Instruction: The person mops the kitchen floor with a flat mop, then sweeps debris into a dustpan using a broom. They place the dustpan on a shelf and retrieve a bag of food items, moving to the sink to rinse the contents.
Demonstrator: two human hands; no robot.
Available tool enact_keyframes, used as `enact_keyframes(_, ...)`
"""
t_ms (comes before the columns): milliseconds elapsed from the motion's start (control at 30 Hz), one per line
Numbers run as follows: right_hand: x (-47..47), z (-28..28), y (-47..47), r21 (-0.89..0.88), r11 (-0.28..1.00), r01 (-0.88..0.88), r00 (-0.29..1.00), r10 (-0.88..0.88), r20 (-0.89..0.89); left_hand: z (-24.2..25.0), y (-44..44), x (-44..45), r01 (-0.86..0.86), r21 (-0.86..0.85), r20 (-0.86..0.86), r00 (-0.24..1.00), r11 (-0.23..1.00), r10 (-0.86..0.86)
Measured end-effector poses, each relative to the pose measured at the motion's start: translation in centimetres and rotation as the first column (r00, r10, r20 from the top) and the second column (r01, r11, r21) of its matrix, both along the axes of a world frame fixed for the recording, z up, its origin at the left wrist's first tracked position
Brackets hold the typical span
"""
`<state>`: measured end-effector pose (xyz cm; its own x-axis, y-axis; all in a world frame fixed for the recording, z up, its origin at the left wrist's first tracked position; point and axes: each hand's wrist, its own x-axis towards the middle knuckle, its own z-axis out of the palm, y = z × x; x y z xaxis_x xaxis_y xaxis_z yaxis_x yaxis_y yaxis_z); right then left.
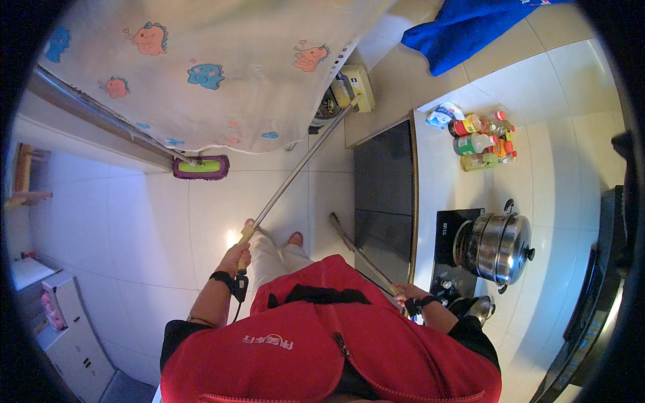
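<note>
My left hand (235,259) is closed around the grip of a long metal pole (298,166). At the pole's far end is a cream dustpan (362,88), by the wall base and partly behind the curtain's edge. My right hand (410,292) grips the handle of a broom (370,263). Its dark, narrow head (340,227) is low beside the black cabinet front (383,181); whether it touches the floor I cannot tell. My feet are on the pale floor tiles (242,196) between the two poles.
A curtain (221,111) with cartoon dinosaurs hangs ahead, with a purple-and-green mop head (201,166) under its hem. On the right counter stand a steel steamer pot (496,247) on a black gas hob (446,226), and several bottles (476,143). A white cabinet (75,347) stands at lower left.
</note>
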<state>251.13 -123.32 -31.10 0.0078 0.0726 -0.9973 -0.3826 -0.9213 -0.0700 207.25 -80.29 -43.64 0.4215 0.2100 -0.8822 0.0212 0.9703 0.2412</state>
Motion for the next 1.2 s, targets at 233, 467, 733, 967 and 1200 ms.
enact_keyframes(233, 1.0, -5.8, -3.8, 0.269, 0.747, -0.608, 0.792, 0.545, 0.276, 3.8, 1.9, -2.1, 0.098, 0.230, -0.121, 0.990, 0.968, -0.071)
enact_keyframes(467, -0.3, -11.1, -5.3, 0.179, 0.940, -0.290, 0.957, 0.279, 0.084, 18.7, 4.9, -4.5, 0.423, 0.546, -0.526, 0.845, 0.723, -0.098)
enact_keyframes(733, -3.9, -7.0, -0.1, 0.184, 0.983, 0.015, 0.984, -0.047, 0.171, 26.1, 4.7, 3.9, 0.769, 0.581, -0.811, 0.574, -0.267, -0.111)
enact_keyframes(967, -5.8, -6.1, 1.6, 0.323, 0.922, 0.214, 0.958, -0.263, 0.115, 20.3, 3.7, 11.5, 0.786, 0.435, -0.900, 0.396, -0.439, -0.182)
enact_keyframes(1200, -3.7, -4.5, 5.5, 0.414, 0.766, 0.491, 0.866, -0.482, -0.134, 18.9, 2.8, 19.5, 0.684, 0.436, -0.898, 0.285, -0.585, -0.336)
